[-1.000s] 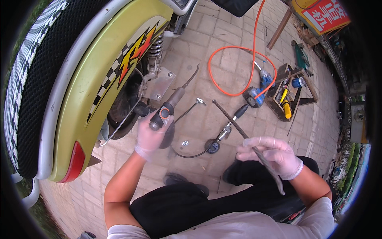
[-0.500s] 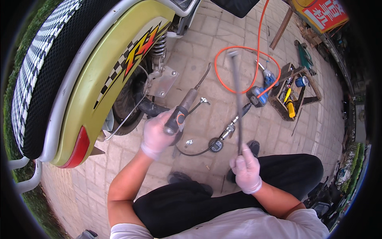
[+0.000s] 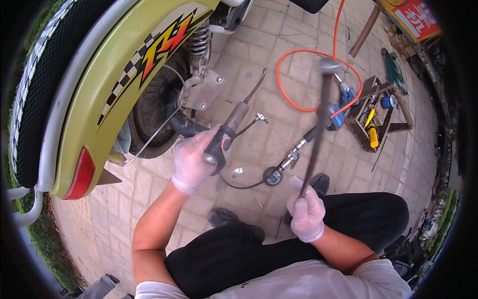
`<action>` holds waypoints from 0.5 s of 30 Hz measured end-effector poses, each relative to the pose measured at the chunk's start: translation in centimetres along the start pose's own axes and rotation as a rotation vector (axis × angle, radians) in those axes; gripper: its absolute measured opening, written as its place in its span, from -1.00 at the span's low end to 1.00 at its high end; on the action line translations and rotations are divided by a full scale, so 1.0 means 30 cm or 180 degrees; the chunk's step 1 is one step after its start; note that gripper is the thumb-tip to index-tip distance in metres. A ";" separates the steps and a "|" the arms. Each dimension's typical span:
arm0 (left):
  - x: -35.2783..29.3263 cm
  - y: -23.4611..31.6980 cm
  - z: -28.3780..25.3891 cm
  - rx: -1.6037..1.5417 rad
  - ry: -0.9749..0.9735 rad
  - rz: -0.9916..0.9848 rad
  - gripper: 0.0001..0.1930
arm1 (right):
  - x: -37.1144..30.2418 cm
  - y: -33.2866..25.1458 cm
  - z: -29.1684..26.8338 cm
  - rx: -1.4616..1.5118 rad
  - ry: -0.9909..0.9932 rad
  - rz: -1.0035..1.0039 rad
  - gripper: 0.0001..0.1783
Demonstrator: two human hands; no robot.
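Note:
My left hand (image 3: 189,164), in a thin translucent glove, is closed around a pistol-shaped tool (image 3: 233,119) with a dark body, grey barrel and long bent metal rod at its front. In my gloved right hand (image 3: 307,215) is a long dark metal bar (image 3: 315,142), raised at a slant. Its far end is silvery, flared and smeared by motion. Between my hands, on the paving, lies a tyre inflator gauge (image 3: 273,176) with a black hose. To the left stands a yellow-green scooter (image 3: 94,104) with its rear wheel (image 3: 158,117) partly hidden behind the body.
An orange air hose (image 3: 282,82) loops across the paving beside a blue tool (image 3: 347,93). Farther right sits a wooden tool tray (image 3: 359,133) with a yellow-handled tool. A red and yellow sign (image 3: 416,20) is at the upper right. My shoe (image 3: 321,184) is near the bar.
The bar's far end has swung right, so the bar leans more. The scooter appears farther left in the picture. Both hands keep their grips.

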State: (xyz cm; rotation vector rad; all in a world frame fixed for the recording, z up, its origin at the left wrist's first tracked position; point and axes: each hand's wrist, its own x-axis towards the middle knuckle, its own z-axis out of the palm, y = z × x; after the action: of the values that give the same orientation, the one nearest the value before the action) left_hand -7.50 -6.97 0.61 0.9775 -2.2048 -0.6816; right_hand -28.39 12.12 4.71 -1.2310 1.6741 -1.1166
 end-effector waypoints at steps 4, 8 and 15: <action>0.003 -0.003 -0.002 0.0326 -0.0096 0.0162 -0.59 | -0.007 0.012 0.004 -0.0449 -0.0444 -0.0110 -0.61; 0.004 0.009 -0.008 0.0234 0.0061 0.0310 -0.65 | -0.028 0.015 0.009 -0.0291 -0.0276 -0.0136 -0.60; 0.006 0.009 -0.007 0.0270 0.0167 0.0297 -0.70 | -0.054 0.013 0.014 0.0346 -0.0147 0.0088 -0.63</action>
State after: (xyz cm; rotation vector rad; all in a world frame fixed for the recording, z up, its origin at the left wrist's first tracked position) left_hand -7.57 -6.98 1.00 0.9172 -2.2334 -0.5180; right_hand -27.72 13.65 4.34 -1.1536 1.5705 -1.1385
